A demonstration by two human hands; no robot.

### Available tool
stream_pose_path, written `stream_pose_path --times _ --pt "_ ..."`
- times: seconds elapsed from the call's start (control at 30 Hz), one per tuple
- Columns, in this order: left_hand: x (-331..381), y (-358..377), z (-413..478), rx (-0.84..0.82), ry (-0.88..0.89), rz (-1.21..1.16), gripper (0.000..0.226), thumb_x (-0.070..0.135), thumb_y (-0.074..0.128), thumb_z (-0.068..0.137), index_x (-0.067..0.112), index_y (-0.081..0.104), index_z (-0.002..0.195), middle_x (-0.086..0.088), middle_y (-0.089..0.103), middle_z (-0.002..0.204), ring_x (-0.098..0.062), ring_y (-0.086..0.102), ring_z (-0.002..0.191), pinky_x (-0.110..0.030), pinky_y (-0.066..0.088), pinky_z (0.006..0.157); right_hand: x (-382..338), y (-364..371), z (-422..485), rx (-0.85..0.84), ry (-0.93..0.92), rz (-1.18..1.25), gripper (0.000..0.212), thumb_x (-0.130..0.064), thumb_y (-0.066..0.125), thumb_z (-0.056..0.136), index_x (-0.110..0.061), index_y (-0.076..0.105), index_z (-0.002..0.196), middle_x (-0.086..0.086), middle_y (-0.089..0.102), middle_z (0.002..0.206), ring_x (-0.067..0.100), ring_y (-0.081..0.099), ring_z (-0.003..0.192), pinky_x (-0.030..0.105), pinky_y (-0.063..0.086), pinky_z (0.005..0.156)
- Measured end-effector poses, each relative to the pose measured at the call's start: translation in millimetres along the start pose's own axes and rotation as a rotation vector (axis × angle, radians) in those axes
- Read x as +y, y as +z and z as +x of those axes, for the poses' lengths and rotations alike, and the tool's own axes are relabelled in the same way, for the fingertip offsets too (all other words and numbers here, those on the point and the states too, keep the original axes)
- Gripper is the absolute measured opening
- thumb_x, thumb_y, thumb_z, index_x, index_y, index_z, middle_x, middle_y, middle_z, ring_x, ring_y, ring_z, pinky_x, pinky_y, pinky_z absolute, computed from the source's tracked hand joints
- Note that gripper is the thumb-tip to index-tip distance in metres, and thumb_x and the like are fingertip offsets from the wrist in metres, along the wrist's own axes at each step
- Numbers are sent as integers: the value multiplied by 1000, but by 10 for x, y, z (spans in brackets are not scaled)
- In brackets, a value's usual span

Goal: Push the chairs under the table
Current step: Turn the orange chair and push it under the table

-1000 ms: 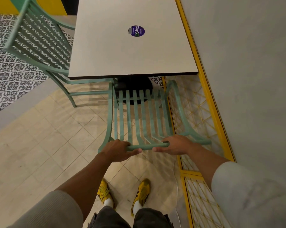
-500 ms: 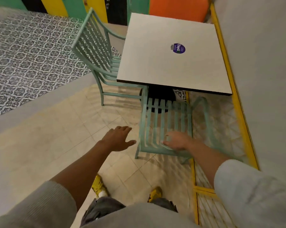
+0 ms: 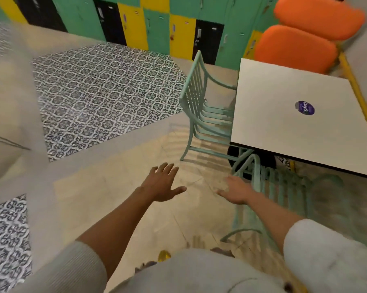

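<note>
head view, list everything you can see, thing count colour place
table: 1, white top with dark edge, right side
sticker: 1, purple, on the table top
near chair: 1, mint green, at the table's near edge, blurred
side chair: 1, mint green, at the table's left edge, seat partly under the top
orange seats: 2, orange, beyond the table, top right
lockers: a row, green, yellow and black, along the far wall
patterned floor tiles: 2 patches, black and white, left and centre
plain floor tiles: cream, under the hands
left hand: 1, open, over the floor, touching nothing
right hand: 1, open, beside the near chair's back
sleeves: 2, light grey, bottom
</note>
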State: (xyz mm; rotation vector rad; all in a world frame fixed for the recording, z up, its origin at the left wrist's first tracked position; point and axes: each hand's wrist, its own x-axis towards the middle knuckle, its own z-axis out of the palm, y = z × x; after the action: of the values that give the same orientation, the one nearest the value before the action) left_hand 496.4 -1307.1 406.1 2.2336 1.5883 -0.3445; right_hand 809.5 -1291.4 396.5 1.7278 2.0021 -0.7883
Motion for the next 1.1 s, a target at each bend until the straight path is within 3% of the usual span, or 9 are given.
stream_pose_path --times 0.17,0.53,0.6,0.77,0.93,1.1 --pt "-762 -462 321 42 -15 22 104 87 28 99 18 11 176 -6 4 185 -27 0 171 -55 11 137 -655 -681 656 88 -35 13 93 -74 47 100 -19 18 170 4 8 179 27 12 164 49 20 130" --pt "-2386 -1991 2236 133 -16 89 109 91 25 95 18 11 176 -4 6 185 -26 3 171 -56 10 137 -1407 -2285 2675 345 -2 118 100 -83 42 95 -18 23 169 5 19 177 29 21 162 56 26 127" --pt "-2671 -2302 2692 91 2 91 106 90 27 97 19 13 175 -2 9 184 -25 7 171 -56 12 137 -1492 -2599 3158 319 41 173 101 -84 40 95 -16 24 168 7 23 176 29 24 161 55 27 127" --pt "-3333 -3048 3759 -69 31 112 110 91 28 95 20 5 176 -3 10 184 -28 14 169 -59 16 133 -1444 -3359 4056 255 132 252 86 -79 43 98 -19 41 160 15 52 158 37 54 140 52 46 113" --pt "-3784 -3609 4781 -88 109 154 117 98 19 90 21 -5 175 -4 1 184 -29 7 170 -64 11 133 -1238 -4014 4644 129 170 259 96 -82 43 96 -20 27 167 16 47 163 38 48 147 48 43 117" --pt "-4108 -4164 5863 -77 192 152 119 99 17 87 22 -5 175 -4 3 184 -29 9 170 -64 12 133 -1007 -4602 5123 171 270 340 98 -79 46 98 -15 25 169 13 34 171 34 37 155 47 36 123"
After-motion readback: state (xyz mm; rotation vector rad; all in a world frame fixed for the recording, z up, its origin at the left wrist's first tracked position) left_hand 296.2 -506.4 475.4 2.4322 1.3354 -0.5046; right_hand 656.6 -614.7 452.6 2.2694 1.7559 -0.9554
